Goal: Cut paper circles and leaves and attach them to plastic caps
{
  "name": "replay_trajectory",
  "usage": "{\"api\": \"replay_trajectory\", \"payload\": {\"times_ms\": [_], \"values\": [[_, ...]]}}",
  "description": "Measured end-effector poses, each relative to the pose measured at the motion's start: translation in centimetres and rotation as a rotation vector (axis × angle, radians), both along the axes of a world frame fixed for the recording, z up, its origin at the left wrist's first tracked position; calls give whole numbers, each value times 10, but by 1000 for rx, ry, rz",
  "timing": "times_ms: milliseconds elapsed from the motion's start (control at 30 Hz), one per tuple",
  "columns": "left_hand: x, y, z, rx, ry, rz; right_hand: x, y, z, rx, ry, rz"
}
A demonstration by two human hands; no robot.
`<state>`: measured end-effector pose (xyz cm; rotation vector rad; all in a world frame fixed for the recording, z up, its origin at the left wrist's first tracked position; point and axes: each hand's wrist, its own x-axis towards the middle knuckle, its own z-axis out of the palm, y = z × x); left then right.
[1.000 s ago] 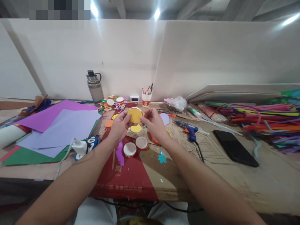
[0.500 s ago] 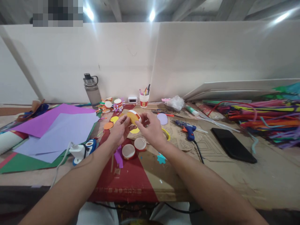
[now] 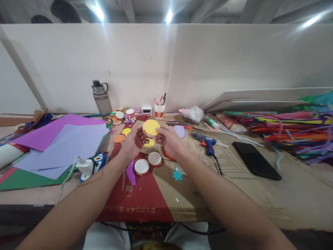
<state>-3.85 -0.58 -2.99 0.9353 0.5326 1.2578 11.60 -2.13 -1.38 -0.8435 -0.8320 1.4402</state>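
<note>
Between my two hands is a short paper cup piece (image 3: 151,127) with a yellow paper disc on its upturned face and a white rim. My left hand (image 3: 132,143) grips its left edge, fingers curled. My right hand (image 3: 170,141) pinches its right edge, the thumb at the yellow disc. Below them lie two cut cup rings (image 3: 142,167) with white faces and red sides. A yellow disc (image 3: 149,143) rests on the table under the held piece. An orange disc (image 3: 119,139) and another yellow disc (image 3: 126,131) are left of my left hand.
A blue glue gun (image 3: 209,146) and a black phone (image 3: 256,160) lie to the right, near bundled pipe cleaners (image 3: 299,133). Coloured paper sheets (image 3: 73,149) and a white plug (image 3: 85,167) are at left. A bottle (image 3: 101,100) and pen cup (image 3: 159,110) stand behind.
The held cup piece has tilted so its yellow face turns up toward me. My right hand has shifted slightly, its thumb now at the disc's right edge.
</note>
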Motion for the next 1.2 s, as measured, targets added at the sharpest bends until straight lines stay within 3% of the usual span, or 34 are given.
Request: {"api": "replay_trajectory", "payload": {"times_ms": [167, 367, 733, 933, 1200], "values": [[1, -2, 3, 45, -6, -35, 2, 2, 2, -182, 210, 98], [5, -6, 3, 156, 41, 42, -3, -3, 2, -167, 237, 136], [3, -2, 2, 309, 197, 169, -12, -7, -3, -186, 208, 339], [1, -3, 4, 299, 180, 256, -16, -8, -5, -241, 223, 384], [-1, 1, -2, 231, 290, 271, -18, -9, -9, -201, 151, 407]]}}
